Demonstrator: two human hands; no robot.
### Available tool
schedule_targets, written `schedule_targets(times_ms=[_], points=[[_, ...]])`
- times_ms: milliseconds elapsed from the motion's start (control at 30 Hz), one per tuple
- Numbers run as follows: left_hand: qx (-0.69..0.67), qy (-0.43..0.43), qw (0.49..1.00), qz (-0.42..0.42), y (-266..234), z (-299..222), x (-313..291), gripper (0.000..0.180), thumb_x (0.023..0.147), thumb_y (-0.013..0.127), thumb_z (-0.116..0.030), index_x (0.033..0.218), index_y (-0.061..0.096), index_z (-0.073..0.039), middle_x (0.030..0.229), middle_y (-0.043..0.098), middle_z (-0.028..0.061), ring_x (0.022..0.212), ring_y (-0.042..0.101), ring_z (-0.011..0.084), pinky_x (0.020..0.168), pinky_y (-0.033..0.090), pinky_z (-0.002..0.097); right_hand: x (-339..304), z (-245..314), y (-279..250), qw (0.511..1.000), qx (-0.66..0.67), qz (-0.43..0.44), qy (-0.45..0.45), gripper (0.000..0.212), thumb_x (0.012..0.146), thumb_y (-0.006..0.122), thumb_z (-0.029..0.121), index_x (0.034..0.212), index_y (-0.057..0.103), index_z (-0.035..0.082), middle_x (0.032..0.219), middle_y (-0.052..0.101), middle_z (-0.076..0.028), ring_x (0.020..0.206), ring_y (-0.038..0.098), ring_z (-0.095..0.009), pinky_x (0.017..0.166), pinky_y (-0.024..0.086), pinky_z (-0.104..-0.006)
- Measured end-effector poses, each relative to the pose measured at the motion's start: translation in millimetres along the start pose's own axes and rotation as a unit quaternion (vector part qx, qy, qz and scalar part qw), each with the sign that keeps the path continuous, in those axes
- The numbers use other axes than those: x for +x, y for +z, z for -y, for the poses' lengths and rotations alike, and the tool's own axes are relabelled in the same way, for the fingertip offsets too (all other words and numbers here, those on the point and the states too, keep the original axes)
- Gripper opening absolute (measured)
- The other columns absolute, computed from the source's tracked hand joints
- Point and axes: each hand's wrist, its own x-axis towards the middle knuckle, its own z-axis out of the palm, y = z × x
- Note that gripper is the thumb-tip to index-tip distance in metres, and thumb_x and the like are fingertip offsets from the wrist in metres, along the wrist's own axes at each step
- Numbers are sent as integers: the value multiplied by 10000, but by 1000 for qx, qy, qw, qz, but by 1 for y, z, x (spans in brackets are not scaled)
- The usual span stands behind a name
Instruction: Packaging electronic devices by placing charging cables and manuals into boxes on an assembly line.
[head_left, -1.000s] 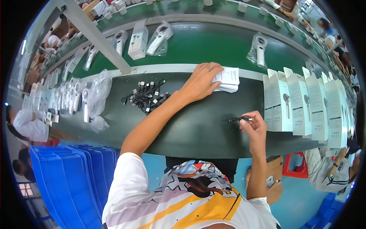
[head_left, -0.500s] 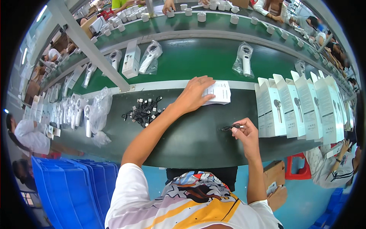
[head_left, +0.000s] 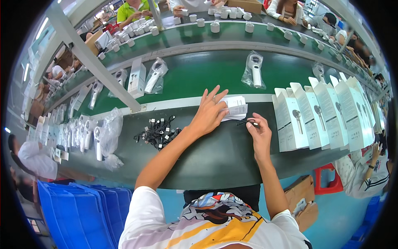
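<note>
My left hand [head_left: 209,112] lies at the left edge of a stack of white printed leaflets [head_left: 234,101], fingers spread and thumb side touching the paper. The top leaflet looks tilted up from the others. Close by on the right, my right hand [head_left: 260,135] pinches a short black USB cable [head_left: 243,122] between thumb and fingers, just below the leaflets' lower right corner. Left of my left forearm, a tangled pile of black USB cables [head_left: 157,132] rests on the dark worktable [head_left: 207,166].
Open white boxes [head_left: 292,122] stand in a row at the right. Bagged white handheld devices [head_left: 85,130] line the left. More bagged devices [head_left: 255,70] lie on the green conveyor [head_left: 203,68], beyond a metal post [head_left: 93,60]. Blue crates [head_left: 78,211] stand lower left. Co-workers sit opposite.
My right hand has brought the cable up and left toward the leaflets. My left hand's fingers have spread, and the top leaflet has shifted and tilted. Conveyor items appear slightly further left.
</note>
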Motion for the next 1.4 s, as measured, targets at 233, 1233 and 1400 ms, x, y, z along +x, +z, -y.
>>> schedule_targets(times_ms=[233,1233,1400], points=[[-99,-47,987,113,-39,-56,4,125,864,603,-127,897,646,-15,898,671,146,859,618,346,771,462,432,-11,31,-18,991,64,113,-34,182,851,603,-17,1032,616,-34,1098,585,-96,974,568,-145,872,452,-280],[-163,219,951,148,-107,-140,186,248,794,571,-54,1016,679,-46,882,618,118,894,574,244,820,419,368,-126,121,-191,989,123,55,-67,329,797,716,188,940,465,29,778,613,-183,544,592,-154,423,452,-199],[-79,210,881,415,-50,-100,61,243,716,663,-98,957,688,-82,1015,615,68,1116,510,257,1036,304,454,-71,69,-134,972,147,138,120,271,843,647,118,1057,500,37,862,606,-90,562,562,-100,449,404,-192]])
